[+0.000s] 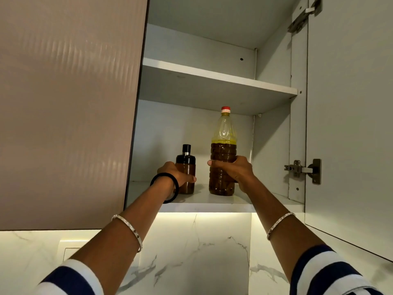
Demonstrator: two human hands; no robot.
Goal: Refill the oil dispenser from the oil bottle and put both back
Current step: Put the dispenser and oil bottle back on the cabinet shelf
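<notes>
Both arms reach up into an open wall cupboard. On its lower shelf (pixel 212 202) stands a small brown oil dispenser (pixel 185 167) with a black cap. My left hand (pixel 175 173) grips the dispenser's body from the left. To its right stands a tall clear oil bottle (pixel 223 150) with a red cap, dark oil filling roughly its lower two thirds. My right hand (pixel 232 168) is wrapped round the bottle's middle from the right. Both containers are upright with their bases on the shelf.
The upper shelf (pixel 219 78) holds nothing in view. A closed beige cupboard door (pixel 68 103) fills the left, and the open door (pixel 348 124) with metal hinges (pixel 304 170) stands at the right. Below, a lit marble wall (pixel 202 248) carries a white switch plate (pixel 70 250).
</notes>
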